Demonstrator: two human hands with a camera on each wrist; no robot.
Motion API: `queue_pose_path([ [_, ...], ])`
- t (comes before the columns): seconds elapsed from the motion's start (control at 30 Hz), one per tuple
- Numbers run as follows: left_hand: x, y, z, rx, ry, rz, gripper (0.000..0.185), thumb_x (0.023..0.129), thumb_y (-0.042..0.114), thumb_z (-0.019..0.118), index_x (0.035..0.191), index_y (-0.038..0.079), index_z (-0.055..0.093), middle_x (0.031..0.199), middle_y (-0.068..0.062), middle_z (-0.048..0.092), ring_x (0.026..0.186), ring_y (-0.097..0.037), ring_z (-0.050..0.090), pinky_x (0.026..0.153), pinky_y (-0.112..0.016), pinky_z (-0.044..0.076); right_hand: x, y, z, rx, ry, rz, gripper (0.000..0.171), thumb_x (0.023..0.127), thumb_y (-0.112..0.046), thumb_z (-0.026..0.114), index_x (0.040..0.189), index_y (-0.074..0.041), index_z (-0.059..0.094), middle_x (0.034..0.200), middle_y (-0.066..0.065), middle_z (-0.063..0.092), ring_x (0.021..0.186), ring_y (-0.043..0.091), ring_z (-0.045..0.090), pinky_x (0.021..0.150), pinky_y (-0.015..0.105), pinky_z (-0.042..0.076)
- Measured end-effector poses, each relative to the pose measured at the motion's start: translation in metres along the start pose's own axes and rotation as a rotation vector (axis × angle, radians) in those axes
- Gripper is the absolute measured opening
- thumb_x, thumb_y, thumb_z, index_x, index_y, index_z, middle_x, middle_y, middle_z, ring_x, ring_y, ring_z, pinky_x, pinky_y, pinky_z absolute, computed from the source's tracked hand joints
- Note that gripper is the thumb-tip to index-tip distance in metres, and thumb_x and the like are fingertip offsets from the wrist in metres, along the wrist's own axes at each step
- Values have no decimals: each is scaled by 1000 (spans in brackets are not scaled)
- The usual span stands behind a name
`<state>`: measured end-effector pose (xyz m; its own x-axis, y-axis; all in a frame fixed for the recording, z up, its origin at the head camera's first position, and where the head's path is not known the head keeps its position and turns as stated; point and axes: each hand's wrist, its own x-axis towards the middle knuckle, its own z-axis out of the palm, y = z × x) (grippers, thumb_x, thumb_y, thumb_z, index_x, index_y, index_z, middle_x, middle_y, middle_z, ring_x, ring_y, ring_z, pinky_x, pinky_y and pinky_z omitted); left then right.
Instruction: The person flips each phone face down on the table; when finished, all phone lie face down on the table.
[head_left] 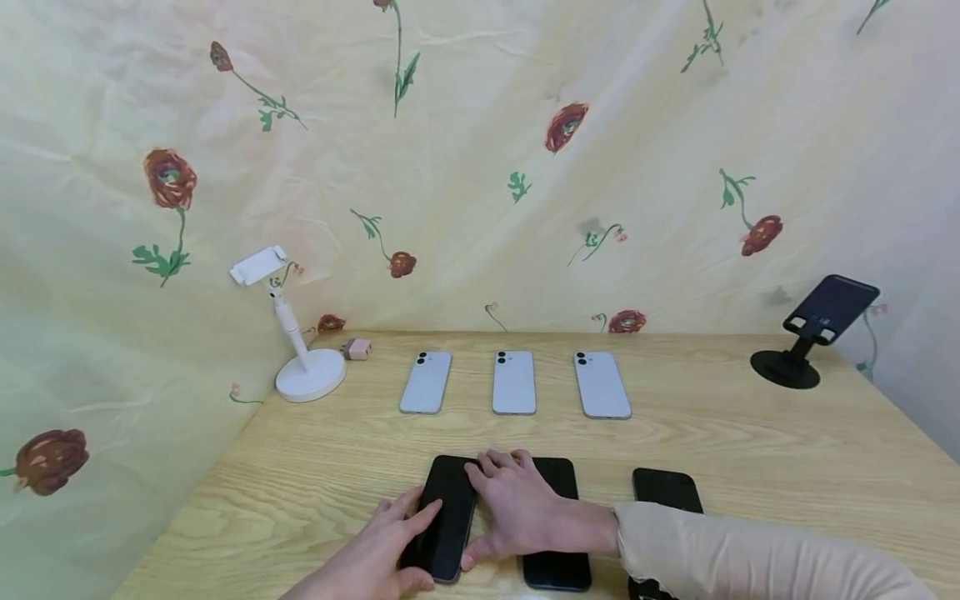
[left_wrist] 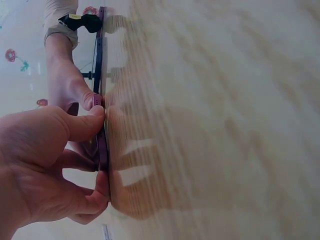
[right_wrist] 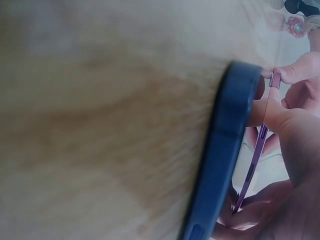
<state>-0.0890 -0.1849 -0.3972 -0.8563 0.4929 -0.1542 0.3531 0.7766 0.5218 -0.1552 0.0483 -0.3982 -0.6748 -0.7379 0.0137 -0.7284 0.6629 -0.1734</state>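
Head view: both hands on the near-left dark phone

Head view shows the near-left dark phone at the front edge of the desk, screen side up, held between both hands. Left hand grips its left edge, thumb and fingertips curled onto the rim; left wrist view confirms the pinch on the thin purple edge. Right hand lies over the phone's right side, fingers spread on top, thumb at the lower edge. Phone looks slightly lifted off the wood on one side, but the wrist views are blurred, so not sure.

Just right of it, partly under the right hand, a second dark phone; a third dark phone lies further right, apart. Back row: three pale phones face down, spaced evenly. White stand back left with a small pink charger beside it, black stand back right. Floral cloth behind.

Risk, as a judgement: the edge-only grip is thin, so the phone could slip and slap down, or the right palm could drag the neighbouring phone out of line.
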Motion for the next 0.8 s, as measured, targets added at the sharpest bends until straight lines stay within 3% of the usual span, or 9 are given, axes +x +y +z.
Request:
queue_pose_path([
  [0.43, -2, -2, 2, -25, 14, 8, 81, 86, 37, 76, 150, 1, 44, 153, -30, 31, 133, -55, 34, 98, -72, 30, 1, -2, 0, -34, 45, -48, 101, 74, -81, 63, 140, -4, 58, 131, 19, 59, 123, 36, 50, 99, 56, 37],
  [0.67, -5, -7, 2, -64, 21, 31, 82, 87, 42, 73, 151, 1, 41, 154, -30, 32, 126, -66, 33, 94, -73, 35, 1, -2, -2, -34, 99, -58, 104, 73, -83, 62, 139, -3, 57, 125, 16, 60, 120, 36, 52, 97, 56, 39],
  [0.8, -7, -7, 0, -112, 35, 56, 81, 89, 40, 73, 151, 0, 40, 155, -28, 31, 129, -63, 31, 98, -74, 28, 2, -4, -5, -23, 141, -54, 107, 72, -82, 65, 141, -1, 53, 128, 17, 60, 118, 36, 55, 96, 55, 41],
])
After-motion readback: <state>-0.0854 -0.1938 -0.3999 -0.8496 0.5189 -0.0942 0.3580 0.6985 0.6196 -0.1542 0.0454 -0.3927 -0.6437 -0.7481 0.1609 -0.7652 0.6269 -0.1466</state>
